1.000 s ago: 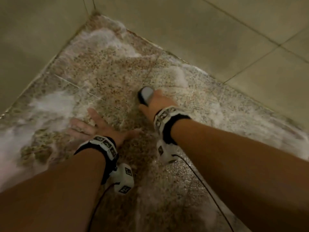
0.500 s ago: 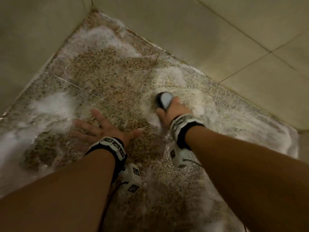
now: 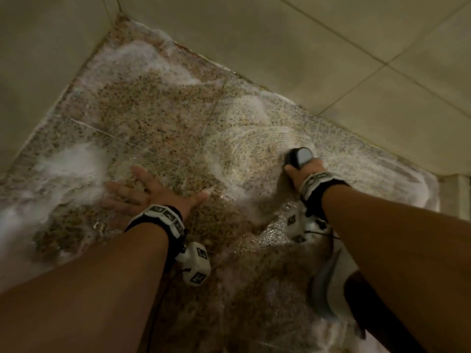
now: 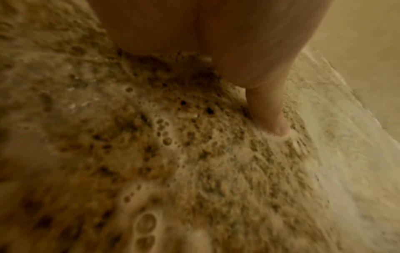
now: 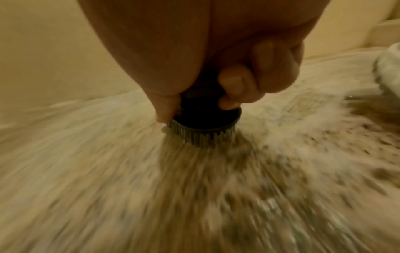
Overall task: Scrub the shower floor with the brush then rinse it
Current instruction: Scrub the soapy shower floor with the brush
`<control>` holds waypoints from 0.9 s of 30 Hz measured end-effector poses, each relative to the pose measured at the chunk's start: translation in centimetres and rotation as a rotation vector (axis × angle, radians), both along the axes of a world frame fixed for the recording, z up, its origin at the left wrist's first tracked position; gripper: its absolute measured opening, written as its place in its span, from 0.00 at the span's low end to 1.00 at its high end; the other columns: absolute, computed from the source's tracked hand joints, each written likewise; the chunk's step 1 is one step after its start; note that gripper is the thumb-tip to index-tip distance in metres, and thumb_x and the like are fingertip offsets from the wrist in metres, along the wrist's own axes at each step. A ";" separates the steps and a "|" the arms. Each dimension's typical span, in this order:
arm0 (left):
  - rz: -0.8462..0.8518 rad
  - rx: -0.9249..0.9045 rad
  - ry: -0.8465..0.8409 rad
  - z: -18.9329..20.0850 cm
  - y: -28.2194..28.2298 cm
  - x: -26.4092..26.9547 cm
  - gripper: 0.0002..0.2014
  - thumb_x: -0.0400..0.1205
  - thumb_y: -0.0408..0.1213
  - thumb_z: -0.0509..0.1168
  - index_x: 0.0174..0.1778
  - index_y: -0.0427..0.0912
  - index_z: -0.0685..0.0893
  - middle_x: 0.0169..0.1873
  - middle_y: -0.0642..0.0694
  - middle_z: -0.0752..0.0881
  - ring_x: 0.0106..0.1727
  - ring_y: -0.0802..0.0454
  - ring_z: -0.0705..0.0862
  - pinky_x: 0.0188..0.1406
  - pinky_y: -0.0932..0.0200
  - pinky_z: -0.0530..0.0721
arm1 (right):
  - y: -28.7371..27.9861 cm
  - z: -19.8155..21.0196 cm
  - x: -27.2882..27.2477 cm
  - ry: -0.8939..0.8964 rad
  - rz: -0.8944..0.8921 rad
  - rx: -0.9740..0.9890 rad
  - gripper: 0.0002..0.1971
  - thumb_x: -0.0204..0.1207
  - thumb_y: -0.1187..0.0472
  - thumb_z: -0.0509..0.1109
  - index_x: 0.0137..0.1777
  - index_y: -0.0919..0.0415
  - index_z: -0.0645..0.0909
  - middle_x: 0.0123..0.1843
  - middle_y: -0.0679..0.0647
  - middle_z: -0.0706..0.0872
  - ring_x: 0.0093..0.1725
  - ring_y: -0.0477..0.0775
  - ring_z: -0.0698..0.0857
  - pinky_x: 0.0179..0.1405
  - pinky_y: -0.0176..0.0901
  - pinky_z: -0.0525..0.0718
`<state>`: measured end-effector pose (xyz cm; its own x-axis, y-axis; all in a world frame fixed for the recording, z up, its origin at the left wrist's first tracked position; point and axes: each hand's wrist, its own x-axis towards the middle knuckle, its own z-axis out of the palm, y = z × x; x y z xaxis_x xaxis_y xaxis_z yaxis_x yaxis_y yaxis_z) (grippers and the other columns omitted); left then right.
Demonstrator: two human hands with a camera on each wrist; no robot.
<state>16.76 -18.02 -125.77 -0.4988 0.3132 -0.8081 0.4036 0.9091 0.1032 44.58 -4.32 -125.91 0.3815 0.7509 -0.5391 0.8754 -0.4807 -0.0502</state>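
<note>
From the head view, my right hand (image 3: 304, 171) was curled around the dark brush (image 3: 298, 157), which stood on the speckled shower floor (image 3: 158, 118) near the wall (image 3: 331, 59) on the right side. Curved marks in the foam (image 3: 244, 115) lay just beside the brush. My left hand (image 3: 150, 193) was flat on the wet floor with the fingers spread, holding nothing, and a thick white patch of foam lay near its fingertips. From the left wrist view, I saw only my thumb (image 4: 268, 116) and the base of the palm pressing on the floor (image 4: 151, 154) among small bubbles; the other fingers were hidden. From the right wrist view, my fingers (image 5: 236, 87) were wrapped around the black handle, and the bristles of the brush (image 5: 203, 125) were touching the soapy floor (image 5: 108, 188); the floor was much blurred there. I judged that the scrubbing step was in hand and that rinsing was not started, because foam covered much of the floor. The next move called for pressing the brush over the thick foam patches near the corner and the left side.
</note>
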 end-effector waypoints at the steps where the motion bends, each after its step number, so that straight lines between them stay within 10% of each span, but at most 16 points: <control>1: 0.004 -0.006 -0.003 -0.2 0.1 0.0 0.88 0.40 0.89 0.68 0.78 0.58 0.13 0.78 0.35 0.13 0.82 0.24 0.21 0.77 0.11 0.41 | 1.0 -0.1 0.3 0.003 -0.039 0.014 0.46 0.79 0.39 0.72 0.85 0.67 0.57 0.79 0.68 0.74 0.72 0.71 0.79 0.58 0.54 0.79; 5: 0.030 -0.019 -0.025 -0.4 0.5 -0.1 0.87 0.40 0.88 0.68 0.77 0.58 0.12 0.77 0.34 0.12 0.82 0.23 0.21 0.76 0.11 0.42 | 0.6 0.0 -4.4 0.002 0.114 0.028 0.44 0.80 0.36 0.69 0.83 0.66 0.59 0.74 0.66 0.79 0.63 0.71 0.84 0.50 0.52 0.79; 11: 0.058 0.022 0.026 -1.1 0.4 0.2 0.81 0.54 0.85 0.71 0.77 0.58 0.12 0.76 0.35 0.11 0.81 0.24 0.20 0.79 0.13 0.43 | -4.2 0.5 -15.7 0.108 0.931 -0.169 0.44 0.80 0.30 0.64 0.85 0.57 0.55 0.63 0.59 0.87 0.52 0.64 0.88 0.44 0.52 0.88; 19: 0.055 0.022 -0.014 -1.1 0.4 0.0 0.87 0.36 0.89 0.63 0.74 0.56 0.09 0.75 0.32 0.10 0.80 0.23 0.19 0.77 0.11 0.43 | 8.9 1.3 -8.3 -0.026 0.386 0.100 0.40 0.79 0.36 0.70 0.81 0.62 0.66 0.72 0.65 0.81 0.65 0.70 0.84 0.53 0.52 0.79; 23: 0.046 0.003 0.007 -1.3 0.4 0.2 0.86 0.42 0.89 0.66 0.76 0.56 0.10 0.76 0.32 0.12 0.81 0.23 0.19 0.77 0.12 0.41 | 3.3 1.0 -15.7 0.150 0.736 0.085 0.33 0.80 0.38 0.68 0.77 0.57 0.69 0.57 0.60 0.85 0.45 0.61 0.82 0.42 0.45 0.76; 27: 0.080 0.036 0.076 -1.3 0.5 0.5 0.77 0.59 0.85 0.67 0.79 0.57 0.15 0.78 0.34 0.14 0.82 0.25 0.20 0.79 0.15 0.37 | -3.3 0.6 -21.0 0.105 1.146 -0.115 0.42 0.80 0.32 0.65 0.84 0.58 0.58 0.63 0.59 0.88 0.51 0.64 0.88 0.45 0.51 0.88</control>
<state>17.24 -17.50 -127.11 -0.5825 0.2980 -0.7563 0.3378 0.9350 0.1082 23.57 -7.60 -125.34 -0.5427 0.5714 -0.6156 0.7947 0.5865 -0.1562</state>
